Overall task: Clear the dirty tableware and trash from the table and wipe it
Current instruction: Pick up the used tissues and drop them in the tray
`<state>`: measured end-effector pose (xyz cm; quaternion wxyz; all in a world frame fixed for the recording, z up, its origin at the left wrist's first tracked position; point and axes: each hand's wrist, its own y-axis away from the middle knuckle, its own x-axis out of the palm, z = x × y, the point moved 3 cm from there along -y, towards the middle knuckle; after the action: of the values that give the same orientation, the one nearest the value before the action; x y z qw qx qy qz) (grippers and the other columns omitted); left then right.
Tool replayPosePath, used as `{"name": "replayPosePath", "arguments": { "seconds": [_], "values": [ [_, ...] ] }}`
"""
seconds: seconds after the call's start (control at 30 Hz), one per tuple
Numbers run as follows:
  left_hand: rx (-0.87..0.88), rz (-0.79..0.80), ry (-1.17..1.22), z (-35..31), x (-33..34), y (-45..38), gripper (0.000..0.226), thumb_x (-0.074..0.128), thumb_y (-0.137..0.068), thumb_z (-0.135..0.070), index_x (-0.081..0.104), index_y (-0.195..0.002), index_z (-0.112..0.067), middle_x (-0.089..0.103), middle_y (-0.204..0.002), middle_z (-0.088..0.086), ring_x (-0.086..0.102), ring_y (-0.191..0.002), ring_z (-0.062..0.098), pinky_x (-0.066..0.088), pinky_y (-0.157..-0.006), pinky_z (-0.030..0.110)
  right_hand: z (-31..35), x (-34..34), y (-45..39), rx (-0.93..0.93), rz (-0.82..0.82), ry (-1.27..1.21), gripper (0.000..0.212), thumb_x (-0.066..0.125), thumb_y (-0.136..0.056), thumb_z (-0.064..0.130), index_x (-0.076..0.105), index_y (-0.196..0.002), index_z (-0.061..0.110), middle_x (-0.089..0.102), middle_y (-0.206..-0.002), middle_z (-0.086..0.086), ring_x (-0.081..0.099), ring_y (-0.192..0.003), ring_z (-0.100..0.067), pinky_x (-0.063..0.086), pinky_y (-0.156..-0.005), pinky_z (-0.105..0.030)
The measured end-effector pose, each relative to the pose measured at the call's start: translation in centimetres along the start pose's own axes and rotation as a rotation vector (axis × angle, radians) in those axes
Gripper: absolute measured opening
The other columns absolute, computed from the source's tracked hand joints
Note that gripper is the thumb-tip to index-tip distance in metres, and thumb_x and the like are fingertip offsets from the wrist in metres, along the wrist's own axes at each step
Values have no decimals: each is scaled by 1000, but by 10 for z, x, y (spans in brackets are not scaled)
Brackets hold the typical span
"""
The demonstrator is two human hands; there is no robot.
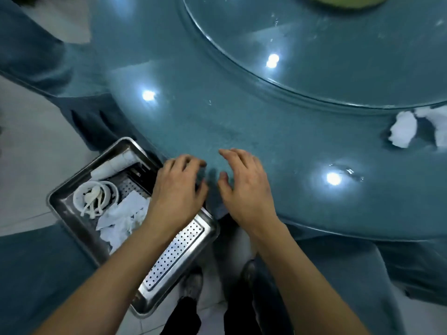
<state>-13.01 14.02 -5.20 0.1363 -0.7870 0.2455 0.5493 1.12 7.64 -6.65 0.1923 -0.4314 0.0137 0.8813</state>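
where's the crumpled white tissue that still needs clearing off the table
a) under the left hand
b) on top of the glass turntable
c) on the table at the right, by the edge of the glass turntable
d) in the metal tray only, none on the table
c: crumpled white tissue lies on the blue table at the right, just outside the glass turntable rim, away from both hands.

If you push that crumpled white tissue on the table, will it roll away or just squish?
The crumpled tissue looks thin and ragged, so it would probably squish and slide rather than roll. It seems very light for its size, so a gentle pinch should lift it. Its torn-looking edges suggest it might rip if tugged.
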Motion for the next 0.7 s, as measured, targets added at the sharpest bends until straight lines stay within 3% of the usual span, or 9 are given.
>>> {"name": "replayPosePath", "arguments": {
  "seconds": [0.2,0.4,0.57,0.7],
  "values": [
    [111,17,14,-88,11,-27,30,63,-89,-24,62,-119,-18,61,-118,5,54,-108,31,46,-96,48,-65,-78,7,114,-88,71,45,55,-87,22,60,-131,16,60,-123,-4,54,-113,-25,45,-102,-41],
    [205,65,10,-172,37,-57,42,40,-86,-39,63,-115,-19,62,-113,4,57,-103,32,49,-90,49,-143,-150,9,217,-180,112,44,52,-86,25,61,-128,16,62,-120,-4,55,-109,-25,45,-99,-43],
    [315,74,-19,-232,60,-86,32,54,-88,-30,63,-116,-18,62,-114,3,57,-103,30,50,-91,48,-222,-210,-5,337,-285,170,40,57,-83,24,65,-121,16,63,-115,-7,57,-102,-31,47,-90,-45],
    [423,89,-46,-284,84,-112,39,47,-85,-33,64,-117,-20,63,-113,4,59,-99,32,52,-87,46,-294,-263,-22,437,-361,252,39,54,-81,26,66,-117,16,63,-114,-13,59,-102,-40,47,-89,-49]
  ]
}}
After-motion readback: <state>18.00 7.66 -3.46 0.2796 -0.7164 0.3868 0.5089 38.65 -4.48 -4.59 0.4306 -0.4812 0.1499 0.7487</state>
